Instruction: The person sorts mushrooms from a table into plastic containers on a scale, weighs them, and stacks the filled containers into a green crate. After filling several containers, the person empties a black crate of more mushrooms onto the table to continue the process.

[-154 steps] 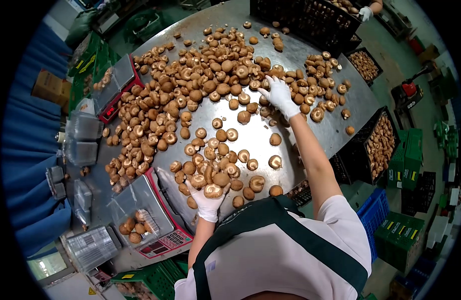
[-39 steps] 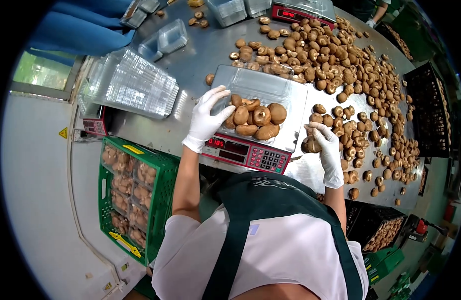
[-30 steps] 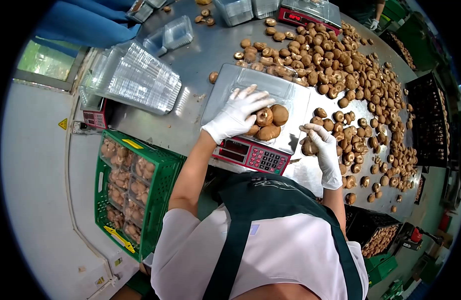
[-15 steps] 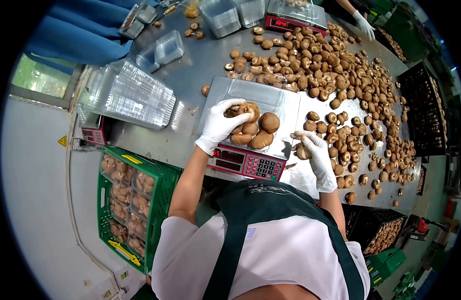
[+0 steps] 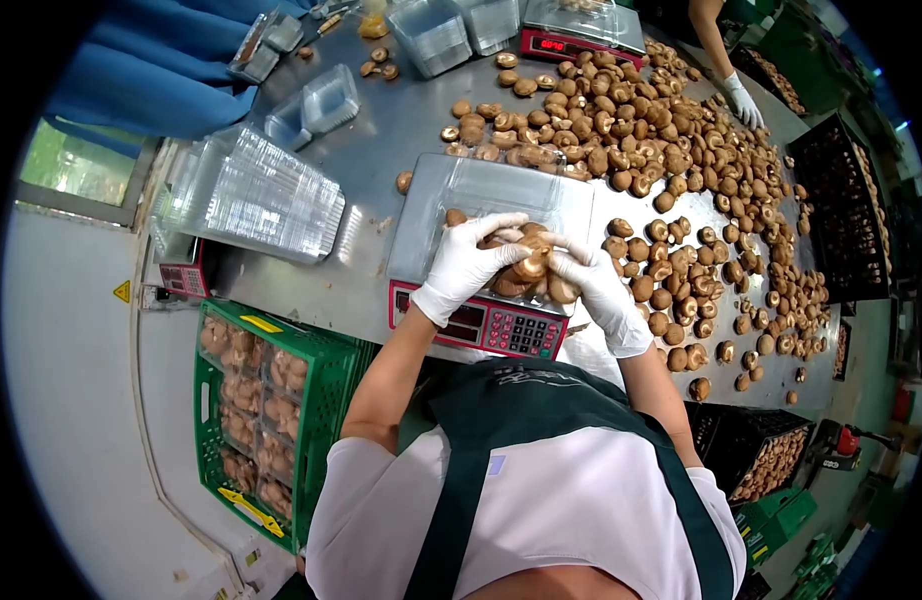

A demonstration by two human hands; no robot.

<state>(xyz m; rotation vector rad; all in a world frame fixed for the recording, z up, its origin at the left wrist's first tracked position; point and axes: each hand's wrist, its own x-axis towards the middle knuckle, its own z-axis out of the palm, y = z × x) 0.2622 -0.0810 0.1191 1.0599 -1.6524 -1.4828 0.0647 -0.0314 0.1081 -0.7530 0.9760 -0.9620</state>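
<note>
"Well, holding what?"
"With left hand (image 5: 468, 264), pinching a mushroom (image 5: 529, 268) above the scale (image 5: 521, 332); with right hand (image 5: 606, 298), impossible to tell."
"Best handled how?"
"Probably lightly: support, avoid squeezing."

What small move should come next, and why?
I'd probably ease the mushroom between the left hand and right hand down, then let go: both hands meet over the near scale, with other mushrooms right beneath. Exact grip is unclear.

pass: bare tabletop (image 5: 369, 250) between tray stack (image 5: 271, 195) and scale (image 5: 541, 328) | block: mushroom pile (image 5: 631, 125) beside and beyond scale
</note>
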